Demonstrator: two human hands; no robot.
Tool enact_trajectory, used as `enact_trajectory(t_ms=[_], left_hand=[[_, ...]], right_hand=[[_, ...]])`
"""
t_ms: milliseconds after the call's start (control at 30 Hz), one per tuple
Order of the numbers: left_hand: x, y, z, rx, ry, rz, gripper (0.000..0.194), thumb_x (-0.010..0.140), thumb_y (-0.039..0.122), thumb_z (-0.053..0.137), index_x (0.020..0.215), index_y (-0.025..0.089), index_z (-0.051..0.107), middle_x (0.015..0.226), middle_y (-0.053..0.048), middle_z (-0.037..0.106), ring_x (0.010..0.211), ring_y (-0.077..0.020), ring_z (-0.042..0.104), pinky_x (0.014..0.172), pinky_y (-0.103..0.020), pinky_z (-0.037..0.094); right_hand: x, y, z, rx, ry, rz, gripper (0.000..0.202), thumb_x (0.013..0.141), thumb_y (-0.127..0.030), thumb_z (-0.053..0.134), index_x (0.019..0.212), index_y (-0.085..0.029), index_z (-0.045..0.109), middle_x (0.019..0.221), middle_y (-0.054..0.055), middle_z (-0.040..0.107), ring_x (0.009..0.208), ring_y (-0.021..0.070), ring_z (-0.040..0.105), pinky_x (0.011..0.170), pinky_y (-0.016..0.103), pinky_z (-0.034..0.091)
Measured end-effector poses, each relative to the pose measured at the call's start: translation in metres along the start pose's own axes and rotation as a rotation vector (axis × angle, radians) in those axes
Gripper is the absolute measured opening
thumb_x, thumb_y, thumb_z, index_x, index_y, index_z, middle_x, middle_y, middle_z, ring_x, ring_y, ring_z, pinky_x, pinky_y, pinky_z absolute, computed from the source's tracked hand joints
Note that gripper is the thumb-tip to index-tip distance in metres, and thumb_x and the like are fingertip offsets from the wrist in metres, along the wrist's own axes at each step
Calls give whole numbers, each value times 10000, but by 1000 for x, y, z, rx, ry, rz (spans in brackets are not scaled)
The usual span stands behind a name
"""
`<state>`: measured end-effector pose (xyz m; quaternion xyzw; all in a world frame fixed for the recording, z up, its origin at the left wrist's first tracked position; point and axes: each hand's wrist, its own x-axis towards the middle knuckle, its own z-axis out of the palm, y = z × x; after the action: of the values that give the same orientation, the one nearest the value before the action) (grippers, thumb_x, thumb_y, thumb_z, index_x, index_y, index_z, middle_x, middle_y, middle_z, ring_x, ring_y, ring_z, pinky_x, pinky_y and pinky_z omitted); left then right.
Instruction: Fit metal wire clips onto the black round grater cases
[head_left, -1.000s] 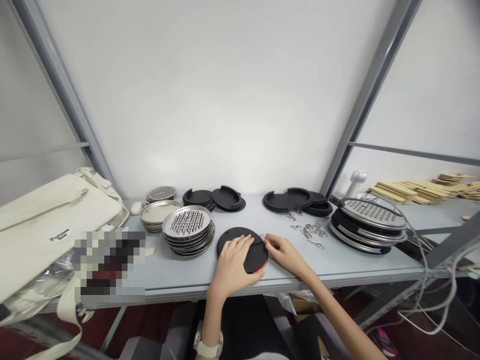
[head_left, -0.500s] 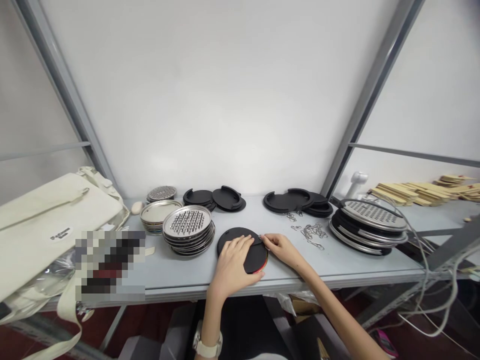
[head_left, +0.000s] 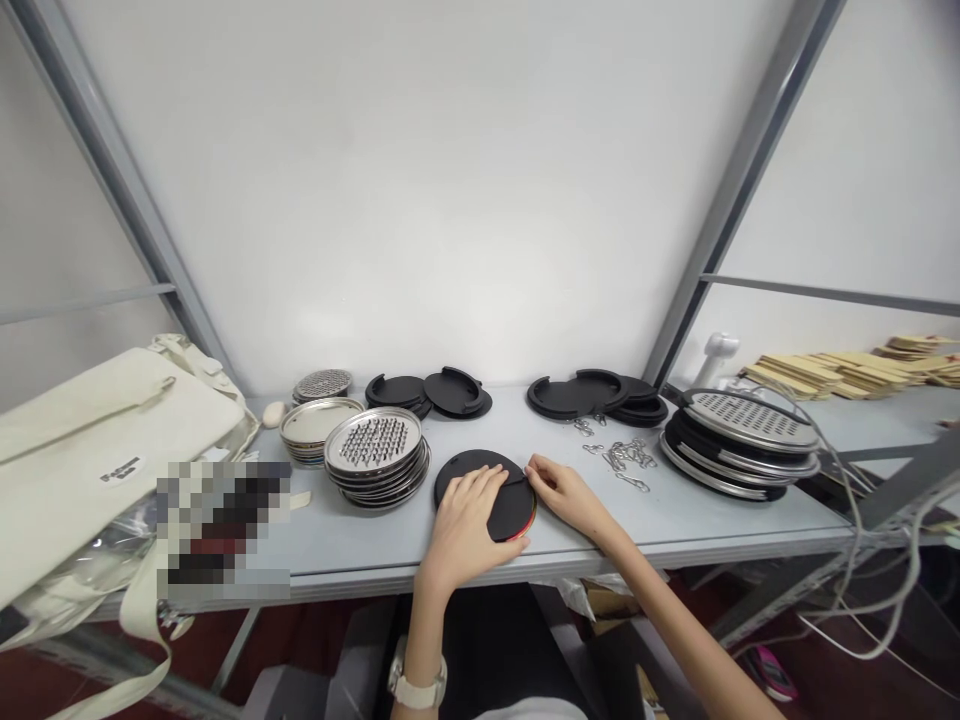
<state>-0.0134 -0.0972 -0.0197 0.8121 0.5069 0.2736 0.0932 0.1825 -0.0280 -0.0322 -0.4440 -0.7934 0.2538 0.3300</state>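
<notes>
A flat black round cover (head_left: pixel 480 465) lies near the front edge of the table, with a red and yellow rim showing along its lower right side. My left hand (head_left: pixel 469 510) grips it, its fingers stretched across the top and its thumb along the near edge. At the right edge of the cover, my right hand (head_left: pixel 559 490) is closed in a pinch; what sits between its fingertips is too small to make out. Small metal clips (head_left: pixel 630 455) lie loose to the right of that hand. A stack of round metal graters (head_left: pixel 375 440) stands left of the cover.
More black round covers (head_left: pixel 457 392) lie at the back, with others (head_left: pixel 577 395) farther right. Black and metal grater discs (head_left: pixel 739 445) are piled at the right. A cream bag (head_left: pixel 112 430) covers the left end, and white cables (head_left: pixel 847 560) hang at the right.
My right fingertips have shifted slightly up and right at the cover's edge, still pinched. My left hand stays on the cover. The view has tilted a little.
</notes>
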Motion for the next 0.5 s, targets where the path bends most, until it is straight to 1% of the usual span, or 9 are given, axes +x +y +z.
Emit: enact_trajectory(t_ms=[167, 500], left_hand=[[0, 1, -1, 0, 7, 1, 748, 710, 447, 690, 1378, 303, 387, 1437, -9, 422, 1325, -266, 359, 1118, -472, 246], [0, 1, -1, 10, 2, 4, 740, 719, 451, 680, 1379, 288, 388, 1440, -10, 418, 1328, -257, 353, 1116, -463, 248]], right_hand=[[-1, -2, -1, -46, -5, -10, 310, 937, -379, 355, 677, -212, 355, 574, -57, 400, 550, 112, 387, 547, 230, 287], [6, -5, 0, -163, 10, 20, 330, 934, -362, 348, 644, -209, 385, 559, -38, 458, 541, 125, 439, 542, 236, 287]])
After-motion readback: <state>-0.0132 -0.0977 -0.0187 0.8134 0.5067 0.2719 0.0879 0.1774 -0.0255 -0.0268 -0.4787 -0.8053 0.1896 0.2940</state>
